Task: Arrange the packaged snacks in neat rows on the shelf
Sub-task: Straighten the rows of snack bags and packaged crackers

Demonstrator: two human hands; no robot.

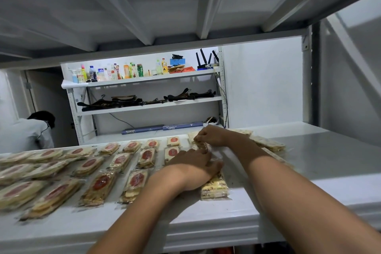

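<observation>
Two bare forearms reach forward onto a broad white metal shelf (309,161), seen from above, with the ribbed underside of another shelf overhead. Clear plastic snack packets with round red labels (115,161) lie flat across the left and middle of the shelf. They sit in three rough rows running from the front edge to the back. Those at the far left overlap and are blurred.

The left hand (193,169) lies palm down at the right end of the rows. Its fingers are fairly straight and press flat on a clear packet of pale yellow crackers (215,188), which sticks out from under the palm toward the front edge. This grip is apart, not closed round anything.

The right hand (210,136) is farther back, near the rear edge of the shelf. Its fingertips are curled and pinch the edge of a pale flat packet (191,135), so this grip is clamped on that packet. Behind the right forearm, a loose heap of similar pale packets (270,144) lies on the right part of the shelf.

Beyond the shelf stands a white rack (185,102) with coloured drink bottles (132,71) on top and black clothes hangers (115,102) on the level below. A person in a white shirt (26,132) is at the far left, facing away.
</observation>
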